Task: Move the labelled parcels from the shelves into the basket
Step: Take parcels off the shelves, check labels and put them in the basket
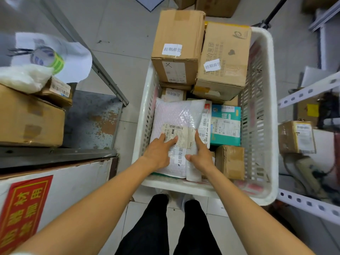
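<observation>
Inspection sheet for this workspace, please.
Surface: grey tiled floor; the white basket stands on it.
Job's things: bubble mailer on top of parcels in the basket; two tall cardboard boxes at its far end; teal box right of the mailer.
Clutter: tape roll and plastic bag on the left shelf.
Hands: left hand flat on the mailer; right hand at its right edge, index finger straight.
Cables: nothing seen.
Surroundings: right shelf holds a labelled parcel.
</observation>
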